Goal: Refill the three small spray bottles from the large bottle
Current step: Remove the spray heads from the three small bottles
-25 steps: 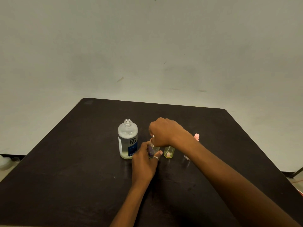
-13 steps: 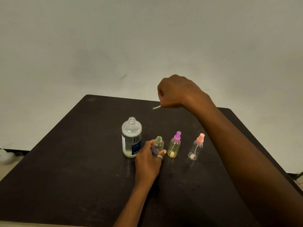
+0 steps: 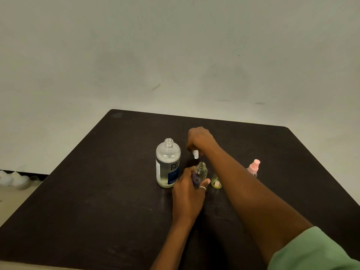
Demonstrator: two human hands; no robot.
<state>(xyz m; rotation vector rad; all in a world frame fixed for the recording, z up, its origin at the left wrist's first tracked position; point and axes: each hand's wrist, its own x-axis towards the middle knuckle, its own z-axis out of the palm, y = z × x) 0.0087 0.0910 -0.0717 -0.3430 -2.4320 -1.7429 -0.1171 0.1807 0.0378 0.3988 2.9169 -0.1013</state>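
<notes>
The large clear bottle (image 3: 168, 164) with a blue label stands uncapped on the dark table (image 3: 97, 191). My left hand (image 3: 188, 193) grips a small clear bottle (image 3: 200, 171) with its neck uncovered, just right of the large one. My right hand (image 3: 199, 140) is low behind that small bottle and holds a white spray top (image 3: 195, 154). A yellow-green small bottle (image 3: 216, 183) is mostly hidden behind my right forearm. A small bottle with a pink spray top (image 3: 253, 167) stands at the right.
A pale wall rises behind the table. White lumpy objects (image 3: 13, 178) lie on the floor at the left, beyond the table edge.
My right hand lifted the white spray top off the small bottle, rose high, then came down behind the bottle. My left hand stayed on the small bottle.
</notes>
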